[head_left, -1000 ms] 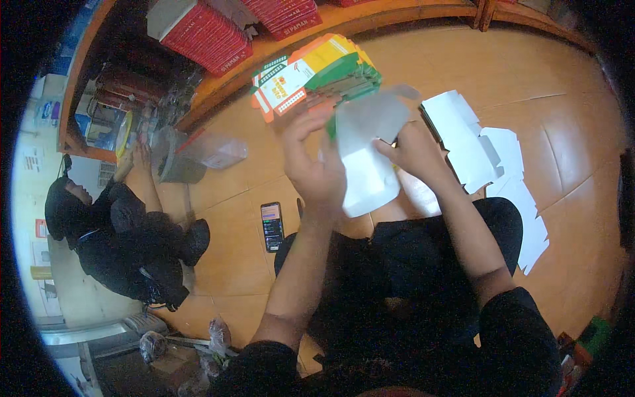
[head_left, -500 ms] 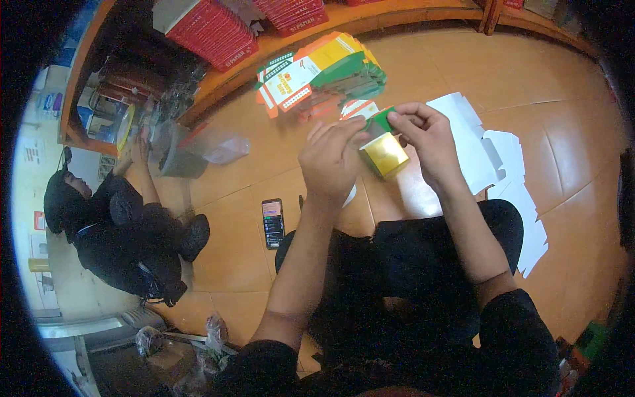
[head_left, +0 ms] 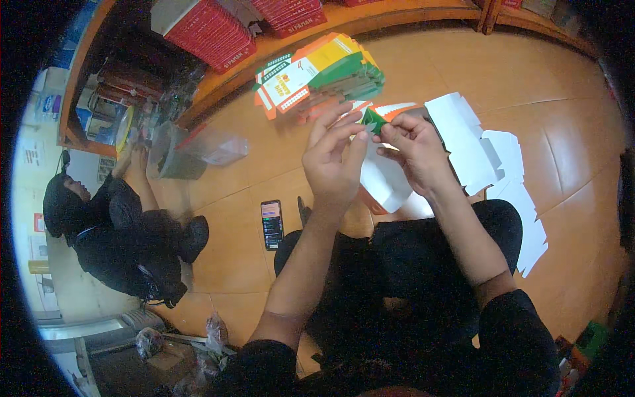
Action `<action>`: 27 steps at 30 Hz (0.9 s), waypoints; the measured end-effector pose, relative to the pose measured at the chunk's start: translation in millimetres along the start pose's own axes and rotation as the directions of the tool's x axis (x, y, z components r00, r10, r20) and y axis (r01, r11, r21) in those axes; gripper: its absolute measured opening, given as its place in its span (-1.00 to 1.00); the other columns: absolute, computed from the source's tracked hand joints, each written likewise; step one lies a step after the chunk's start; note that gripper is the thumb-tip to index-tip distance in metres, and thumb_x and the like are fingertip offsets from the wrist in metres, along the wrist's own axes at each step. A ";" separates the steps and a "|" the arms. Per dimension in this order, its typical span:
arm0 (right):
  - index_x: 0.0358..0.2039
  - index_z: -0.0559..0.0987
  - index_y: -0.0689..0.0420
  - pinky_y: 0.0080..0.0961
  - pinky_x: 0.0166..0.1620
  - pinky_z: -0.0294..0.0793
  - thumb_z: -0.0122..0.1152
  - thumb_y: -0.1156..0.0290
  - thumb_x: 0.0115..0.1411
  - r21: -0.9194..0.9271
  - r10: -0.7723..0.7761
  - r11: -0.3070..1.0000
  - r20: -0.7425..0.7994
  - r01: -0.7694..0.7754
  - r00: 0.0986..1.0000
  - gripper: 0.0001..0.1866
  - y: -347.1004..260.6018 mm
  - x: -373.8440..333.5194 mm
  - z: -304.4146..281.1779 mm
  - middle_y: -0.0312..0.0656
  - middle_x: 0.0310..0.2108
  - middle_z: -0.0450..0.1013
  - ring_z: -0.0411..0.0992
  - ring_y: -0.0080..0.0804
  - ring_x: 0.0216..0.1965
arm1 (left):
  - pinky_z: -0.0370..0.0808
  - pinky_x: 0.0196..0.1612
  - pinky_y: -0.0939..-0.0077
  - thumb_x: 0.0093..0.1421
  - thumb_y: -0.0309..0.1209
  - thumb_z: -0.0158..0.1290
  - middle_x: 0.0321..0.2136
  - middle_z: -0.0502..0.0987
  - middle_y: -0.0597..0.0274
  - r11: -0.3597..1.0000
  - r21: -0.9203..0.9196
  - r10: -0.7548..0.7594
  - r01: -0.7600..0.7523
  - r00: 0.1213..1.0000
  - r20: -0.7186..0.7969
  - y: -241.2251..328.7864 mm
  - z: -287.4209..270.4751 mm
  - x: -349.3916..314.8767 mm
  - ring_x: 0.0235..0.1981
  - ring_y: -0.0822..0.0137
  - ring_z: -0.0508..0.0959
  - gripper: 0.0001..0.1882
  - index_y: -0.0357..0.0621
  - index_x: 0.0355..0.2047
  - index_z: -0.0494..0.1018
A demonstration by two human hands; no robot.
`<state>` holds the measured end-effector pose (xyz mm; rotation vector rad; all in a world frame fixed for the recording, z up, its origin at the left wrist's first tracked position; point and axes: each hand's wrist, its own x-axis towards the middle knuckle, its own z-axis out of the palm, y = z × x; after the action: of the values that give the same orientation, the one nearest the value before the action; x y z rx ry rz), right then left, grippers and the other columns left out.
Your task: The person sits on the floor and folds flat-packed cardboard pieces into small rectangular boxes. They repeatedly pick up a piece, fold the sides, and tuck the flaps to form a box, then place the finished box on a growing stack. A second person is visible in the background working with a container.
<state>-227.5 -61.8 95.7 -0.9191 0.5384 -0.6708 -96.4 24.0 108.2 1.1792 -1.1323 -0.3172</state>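
Note:
A partly folded cardboard box (head_left: 390, 182) is held up in front of my lap, its white inside facing me and an orange edge showing low down. My right hand (head_left: 420, 149) is closed, pinching the green flap (head_left: 374, 122) at the box's far end between thumb and fingers. On the other side, my left hand (head_left: 333, 155) has its fingers stretched and apart, the thumb close by the flap. Whether that thumb touches the flap I cannot tell. Beyond my hands lies a pile of flat printed cartons (head_left: 317, 73) in white, yellow, green and orange.
White flat cartons (head_left: 466, 142) lie on the tiled floor at right. A phone (head_left: 272, 225) and a dark slim object (head_left: 303, 210) are left of my lap. Farther left another person (head_left: 126, 225) sits beside a grey bin (head_left: 178, 155). Red stacked boxes (head_left: 208, 33) fill a wooden shelf (head_left: 370, 20).
The box has turned: its yellow panel faced me before, and now the white inside shows. My left fingers have opened away from the green flap, while my right hand keeps its pinch.

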 end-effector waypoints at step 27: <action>-0.14 0.54 0.14 -0.71 -0.22 0.36 0.25 0.36 0.29 -0.438 -0.342 0.859 -0.107 0.265 0.934 -0.81 7.5 17.0 -14.6 -0.35 -0.26 0.48 0.38 -0.67 -0.24 | 0.52 -0.13 0.50 -0.01 -0.66 0.24 -0.19 0.49 0.14 0.984 0.179 0.021 0.007 0.987 -0.157 -5.9 -20.7 11.8 -0.15 0.33 0.54 -0.81 -0.25 -0.37 0.50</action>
<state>-223.7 -78.6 79.6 -1.3759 0.7243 -0.9551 -72.0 24.8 110.5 1.3338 -1.0410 -0.1147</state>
